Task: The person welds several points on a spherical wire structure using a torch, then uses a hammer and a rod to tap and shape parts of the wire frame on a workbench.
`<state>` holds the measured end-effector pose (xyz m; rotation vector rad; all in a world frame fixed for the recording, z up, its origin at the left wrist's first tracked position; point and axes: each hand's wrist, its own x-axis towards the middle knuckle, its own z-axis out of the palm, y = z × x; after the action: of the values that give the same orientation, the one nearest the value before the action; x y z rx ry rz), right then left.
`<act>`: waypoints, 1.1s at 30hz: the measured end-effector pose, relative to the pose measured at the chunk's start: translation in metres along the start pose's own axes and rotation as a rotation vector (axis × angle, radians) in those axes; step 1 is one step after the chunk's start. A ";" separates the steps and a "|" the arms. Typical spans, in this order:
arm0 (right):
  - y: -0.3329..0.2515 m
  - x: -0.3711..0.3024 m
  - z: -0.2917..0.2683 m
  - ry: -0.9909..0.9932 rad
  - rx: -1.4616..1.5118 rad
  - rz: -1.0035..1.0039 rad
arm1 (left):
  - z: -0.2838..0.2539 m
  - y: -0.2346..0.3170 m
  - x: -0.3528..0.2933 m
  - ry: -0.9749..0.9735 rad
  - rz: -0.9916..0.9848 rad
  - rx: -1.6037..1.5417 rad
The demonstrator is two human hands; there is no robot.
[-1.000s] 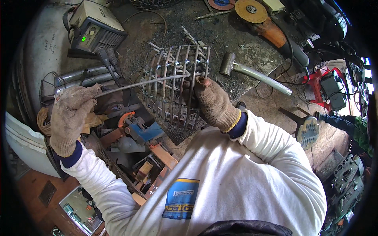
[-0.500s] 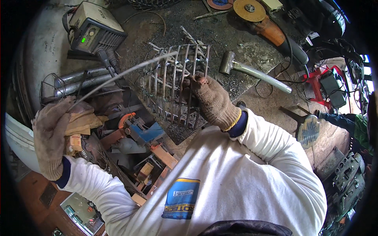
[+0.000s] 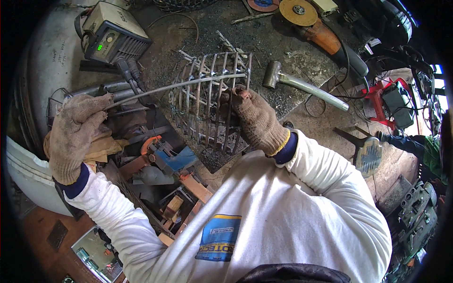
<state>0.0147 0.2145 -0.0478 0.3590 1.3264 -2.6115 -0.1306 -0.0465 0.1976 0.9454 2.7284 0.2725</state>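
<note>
In a brown knit glove, my left hand (image 3: 75, 134) is closed on one end of a long, slightly bent metal rod (image 3: 160, 89). The rod's far end lies across the top of a basket-like cage of welded metal bars (image 3: 208, 111), near its right-hand bars; whether it touches them I cannot tell. My right hand (image 3: 258, 115), gloved alike, grips the cage's right side, its fingers wrapped round a bar and partly hidden behind it. The cage rests at the worktable's near corner (image 3: 163, 52).
A hammer (image 3: 304, 87) lies right of the cage, with an angle grinder (image 3: 330, 42) beyond it. A welding machine (image 3: 115, 35) with cables stands at the far left. Below the table are a blue-and-orange tool (image 3: 174, 158) and wood blocks. A red stand (image 3: 380, 104) is at right.
My left hand has moved up and slightly right, carrying the rod. The rod's far end has shifted right and nearer, over the cage. My right hand keeps its grip.
</note>
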 end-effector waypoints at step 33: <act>-0.038 -0.037 -0.008 0.152 -0.379 -0.722 | 0.079 0.096 -0.033 0.177 -0.398 -0.626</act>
<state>0.0407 0.2456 -0.0125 0.0058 2.3064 -2.7783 -0.0271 0.0141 0.1521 0.2136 2.6223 1.0827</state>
